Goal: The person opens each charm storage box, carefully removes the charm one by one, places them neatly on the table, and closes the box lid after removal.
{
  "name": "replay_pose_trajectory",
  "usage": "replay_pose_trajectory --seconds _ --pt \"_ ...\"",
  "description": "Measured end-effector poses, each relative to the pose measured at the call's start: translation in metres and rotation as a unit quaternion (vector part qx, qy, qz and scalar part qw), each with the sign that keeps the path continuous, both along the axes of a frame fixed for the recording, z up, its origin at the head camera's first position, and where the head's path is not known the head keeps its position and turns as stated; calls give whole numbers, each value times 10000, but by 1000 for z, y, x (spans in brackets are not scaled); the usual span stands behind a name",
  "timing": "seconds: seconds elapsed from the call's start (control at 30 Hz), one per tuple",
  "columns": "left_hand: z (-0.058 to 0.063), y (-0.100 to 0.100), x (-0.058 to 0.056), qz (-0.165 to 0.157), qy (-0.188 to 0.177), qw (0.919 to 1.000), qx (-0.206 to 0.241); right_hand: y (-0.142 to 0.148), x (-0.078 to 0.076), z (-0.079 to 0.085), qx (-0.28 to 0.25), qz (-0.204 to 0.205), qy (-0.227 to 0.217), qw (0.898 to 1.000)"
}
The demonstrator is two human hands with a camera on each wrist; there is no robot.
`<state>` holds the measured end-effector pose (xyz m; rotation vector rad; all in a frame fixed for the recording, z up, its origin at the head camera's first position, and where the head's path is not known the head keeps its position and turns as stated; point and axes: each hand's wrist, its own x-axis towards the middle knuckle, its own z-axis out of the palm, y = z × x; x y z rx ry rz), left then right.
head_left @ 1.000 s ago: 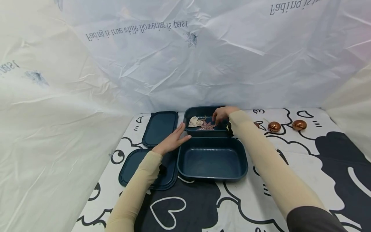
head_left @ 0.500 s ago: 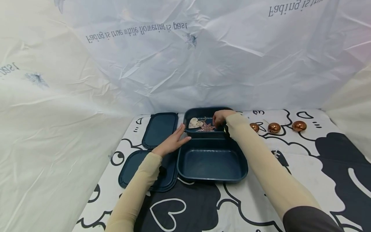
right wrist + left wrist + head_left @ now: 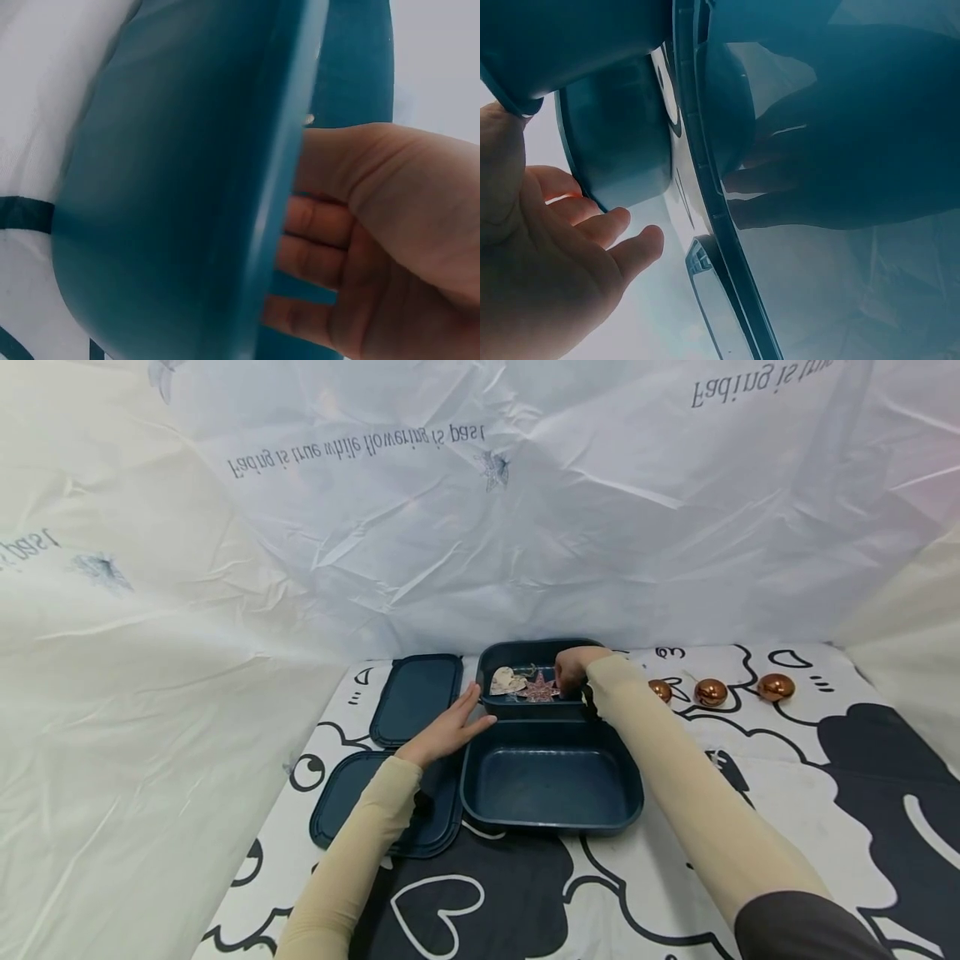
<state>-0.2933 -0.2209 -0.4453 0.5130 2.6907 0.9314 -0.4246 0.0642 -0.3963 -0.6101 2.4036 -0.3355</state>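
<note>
My right hand (image 3: 575, 665) reaches down into the far dark-blue box (image 3: 504, 707), its fingers bent at the right point of a glittery pink star ornament (image 3: 539, 687). The star looks slightly raised. In the right wrist view the box wall hides the fingertips of my right hand (image 3: 390, 232). A pale heart ornament (image 3: 506, 680) lies left of the star. My left hand (image 3: 444, 729) has its fingers extended beside the boxes. In the left wrist view, the left hand (image 3: 562, 232) touches box rims with thumb and fingers.
A second dark-blue box (image 3: 551, 825), with nothing seen in it, stands in front of the far one. Flat dark-blue lids, one far (image 3: 417, 697) and one near (image 3: 345, 797), lie at the left. Three shiny copper baubles, including the rightmost bauble (image 3: 776, 687), sit to the right.
My right hand has moved slightly left and lower in the far box, with its fingers more bent. The star has tilted up and shifted slightly right. My left hand stays in place.
</note>
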Motion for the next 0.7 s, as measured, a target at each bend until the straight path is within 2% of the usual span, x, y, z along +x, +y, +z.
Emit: replay_pose_trajectory --seconds 0.23,0.47,0.7 --pt "0 0 1 -6 -5 10000 28 0 -1 1 -525 -53 -272 9982" --pt "-2 2 1 65 -64 10000 32 3 -3 2 -1003 155 133 9947" --pt "-1 1 1 31 -14 9999 117 11 -1 4 -1899 -185 136 9815"
